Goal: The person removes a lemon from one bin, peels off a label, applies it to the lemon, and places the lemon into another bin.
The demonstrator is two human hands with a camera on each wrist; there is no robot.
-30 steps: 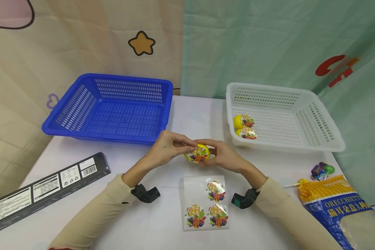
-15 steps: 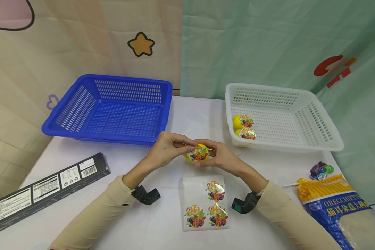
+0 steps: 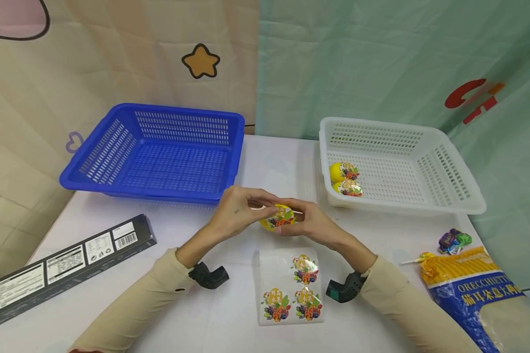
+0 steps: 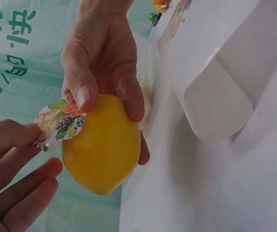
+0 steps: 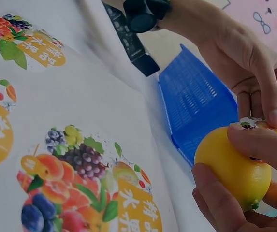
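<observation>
A yellow lemon (image 4: pixel 104 150) is in my right hand (image 3: pixel 315 223), gripped between thumb and fingers. A round fruit-print sticker (image 4: pixel 63 121) lies partly against the lemon's side. My left hand (image 3: pixel 231 215) pinches the sticker's outer edge between thumb and index finger, and that edge stands off the skin. The right thumb presses the sticker's other side, as the left wrist view shows. Below the hands lies a white sticker sheet (image 3: pixel 274 267) bearing several matching stickers.
A blue basket (image 3: pixel 176 196) stands at the back left. In the white basket (image 3: pixel 402 206) at the back right sit two yellow fruits (image 3: pixel 337 171) with stickers. A long black box (image 3: pixel 70 267) lies left; wrapped candies (image 3: pixel 455 241), a lollipop (image 3: pixel 424 257) and a pasta bag (image 3: pixel 472 289) lie right.
Both hands stay at the same spot in front of me. The fingers have shifted slightly around the lemon and its sticker. Baskets and sheet have not moved.
</observation>
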